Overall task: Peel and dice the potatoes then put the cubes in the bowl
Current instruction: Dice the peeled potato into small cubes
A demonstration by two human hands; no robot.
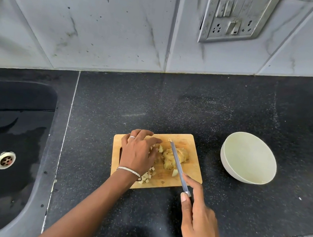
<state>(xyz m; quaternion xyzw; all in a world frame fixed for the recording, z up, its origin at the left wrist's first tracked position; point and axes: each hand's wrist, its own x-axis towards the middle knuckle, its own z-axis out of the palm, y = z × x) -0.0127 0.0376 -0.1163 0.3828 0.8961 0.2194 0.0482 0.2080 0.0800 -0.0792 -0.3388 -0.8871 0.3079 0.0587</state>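
A peeled, partly sliced potato (174,156) lies in the middle of a wooden cutting board (194,143). My right hand (198,218) grips the handle of a knife (178,164), whose blade rests across the potato. My left hand (140,149) lies on the left part of the board over a heap of potato cubes (148,175), fingers spread and lightly curved towards the potato. One cube sits beside the blade near the board's front. A white bowl (248,157) with nothing in it stands to the right of the board.
The board lies on a black speckled counter (193,107). A dark wet sink (8,137) with a round drain is at the left. A tiled wall with a switch panel (234,16) runs behind. The counter's front edge is at the lower right.
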